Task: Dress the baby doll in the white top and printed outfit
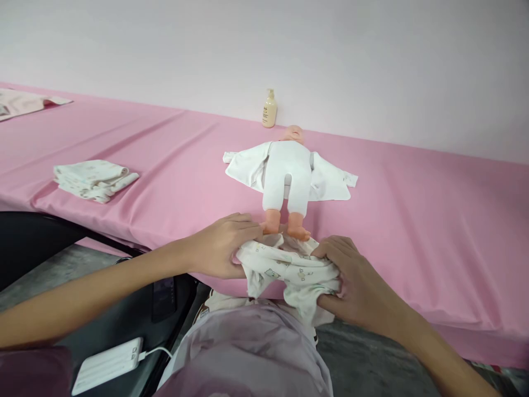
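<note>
A baby doll (288,171) lies on its back with its feet toward me. It has a white body, and a spread white top (248,165) lies under it, sleeves out to both sides. Just below the feet, a small white printed baby garment (295,270) is bunched up between my hands. My left hand (225,246) grips its left edge beside the doll's foot (271,221). Fingers of my right hand (351,278) are closed around its right side. The garment's opening faces the doll's feet, and its lower part hangs over the table's front edge.
A pump bottle (270,109) stands by the wall behind the doll. Folded printed clothing (94,179) lies at left on the pink sheet (177,165), with another cloth (28,103) farther back. A black chair (182,298) at lower left holds a white power bank (108,365) with a cable.
</note>
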{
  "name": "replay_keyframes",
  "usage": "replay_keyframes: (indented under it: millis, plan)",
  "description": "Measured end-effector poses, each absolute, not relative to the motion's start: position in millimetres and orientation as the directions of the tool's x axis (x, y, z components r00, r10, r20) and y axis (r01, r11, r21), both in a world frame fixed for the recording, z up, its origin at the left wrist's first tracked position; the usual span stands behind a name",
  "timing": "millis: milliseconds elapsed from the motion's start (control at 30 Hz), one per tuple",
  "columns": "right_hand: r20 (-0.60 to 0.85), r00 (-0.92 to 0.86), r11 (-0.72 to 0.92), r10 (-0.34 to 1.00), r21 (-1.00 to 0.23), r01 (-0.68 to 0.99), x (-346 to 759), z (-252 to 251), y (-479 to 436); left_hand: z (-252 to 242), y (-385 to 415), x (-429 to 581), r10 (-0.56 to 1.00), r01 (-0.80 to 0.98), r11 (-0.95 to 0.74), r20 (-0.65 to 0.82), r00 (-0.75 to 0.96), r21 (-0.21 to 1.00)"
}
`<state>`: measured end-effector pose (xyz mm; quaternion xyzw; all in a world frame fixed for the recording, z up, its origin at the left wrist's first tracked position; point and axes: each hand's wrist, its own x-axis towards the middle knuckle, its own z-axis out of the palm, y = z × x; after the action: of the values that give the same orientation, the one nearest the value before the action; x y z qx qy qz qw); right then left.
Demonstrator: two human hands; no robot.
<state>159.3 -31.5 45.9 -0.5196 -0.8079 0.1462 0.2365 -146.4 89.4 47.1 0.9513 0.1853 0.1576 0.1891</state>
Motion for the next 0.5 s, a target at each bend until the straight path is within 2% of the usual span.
replay_keyframes:
  millis: [200,300,333,400,500]
  plan:
    - [0.0,-0.323,0.233,0.946,-0.691,0.685,166.4,113.1,-18.7,104.6,95.9,-150.6,0.509,0.356,-0.73,0.117,0.853,0.584]
    - [-0.017,-0.338,0.216,0.941,-0.74,0.637,173.6,145.0,0.1,136.3,113.1,-147.7,0.504,0.338,-0.731,0.136,0.853,0.593]
    - [0.02,-0.331,0.246,0.943,-0.712,0.657,177.0,154.3,8.4,146.3,121.2,-145.4,0.506,0.344,-0.751,0.156,0.848,0.564]
    - [0.104,-0.317,0.316,0.943,-0.584,0.748,185.6,171.0,27.6,164.3,140.9,-139.5,0.517,0.39,-0.795,0.181,0.837,0.464]
    - [0.139,-0.385,0.409,0.913,-0.276,0.87,202.7,194.2,59.8,186.7,175.8,-132.0,0.509,0.467,-0.853,0.177,0.842,0.234]
